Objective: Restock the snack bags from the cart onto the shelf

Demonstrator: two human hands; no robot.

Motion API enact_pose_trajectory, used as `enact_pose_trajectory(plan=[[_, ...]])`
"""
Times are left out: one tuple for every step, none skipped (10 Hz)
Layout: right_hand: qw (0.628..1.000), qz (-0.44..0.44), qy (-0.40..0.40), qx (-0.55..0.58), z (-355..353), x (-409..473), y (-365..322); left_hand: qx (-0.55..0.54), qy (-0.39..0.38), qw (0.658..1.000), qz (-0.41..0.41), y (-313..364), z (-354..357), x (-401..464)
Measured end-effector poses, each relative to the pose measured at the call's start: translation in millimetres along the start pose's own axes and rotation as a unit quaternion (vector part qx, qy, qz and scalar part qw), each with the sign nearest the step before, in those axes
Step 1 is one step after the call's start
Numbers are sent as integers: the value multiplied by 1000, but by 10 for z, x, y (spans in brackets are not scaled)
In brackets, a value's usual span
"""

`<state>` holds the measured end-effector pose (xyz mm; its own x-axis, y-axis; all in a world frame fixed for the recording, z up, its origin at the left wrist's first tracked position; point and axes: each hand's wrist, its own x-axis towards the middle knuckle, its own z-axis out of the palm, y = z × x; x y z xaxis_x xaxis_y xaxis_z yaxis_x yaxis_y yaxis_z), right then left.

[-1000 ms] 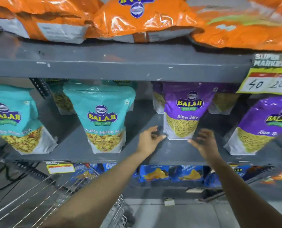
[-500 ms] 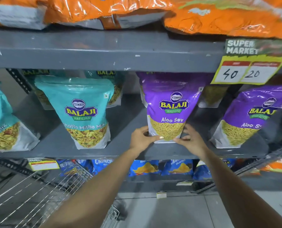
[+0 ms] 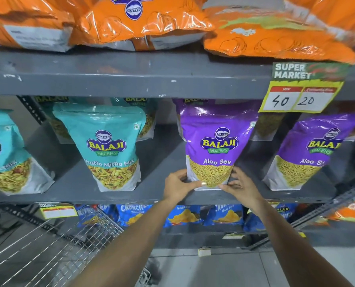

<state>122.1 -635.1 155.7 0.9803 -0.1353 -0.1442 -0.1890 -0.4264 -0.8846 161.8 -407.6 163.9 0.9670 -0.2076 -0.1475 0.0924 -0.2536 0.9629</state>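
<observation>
I am looking forward and down at a grey metal shelf (image 3: pixel 118 195), and both of my bare hands are on one purple snack bag (image 3: pixel 216 146) labelled "Balaji Wafers Aloo Sev". This purple snack bag stands upright on the shelf board, near its front edge, and I use it as my landmark. A clear window in its lower half shows fine yellow strands inside.

My left hand (image 3: pixel 179 186) presses against the bag's lower left corner, its grip pinching that corner with the thumb across the front. My right hand (image 3: pixel 241 186) does the same at the lower right corner, fingers curled around the bag's edge.

To the left of the landmark bag, apart from it, stands a teal bag (image 3: pixel 108 148) labelled "Khatta Mitha Mix", its window showing a mixed yellow and green snack. Farther left is a second teal bag (image 3: pixel 8 160), cut off by the frame. To the right of the landmark stands another purple Aloo Sev bag (image 3: pixel 309 152), leaning slightly. More bags stand behind these rows, partly hidden.

Above the landmark, on the next board up, lie large orange bags (image 3: pixel 143 19) on their sides. A yellow price tag (image 3: pixel 298 96) reading 40 and 20 hangs up and to the right of the landmark.

Below the landmark, blue snack bags (image 3: pixel 182 216) fill the lower shelf. Down and to the left is the wire cart (image 3: pixel 54 251); I cannot tell what is in it.
</observation>
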Motion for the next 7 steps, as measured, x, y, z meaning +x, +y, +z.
enact_pose_trajectory(plan=[[1000, -3, -1, 4, 7, -17, -7, -11, -2, 1000, 1, -1, -6, 3], [1000, -2, 3, 8, 15, -27, 25, -15, -5, 1000, 1, 5, 3, -3], [1000, 11, 3, 14, 9, -40, 38, -10, -5, 1000, 1, 29, 8, -18], [1000, 15, 1, 22, 18, -41, 46, -11, -2, 1000, 2, 27, -2, -17], [999, 32, 1, 34, 6, -78, 6, -9, -15, 1000, -3, 29, -10, -20], [995, 37, 28, 92, -1, -159, -19, -25, -50, 998, -25, 39, -82, -49], [979, 39, 135, 147, 50, -406, -74, -35, -5, 999, -24, -2, -183, -151]])
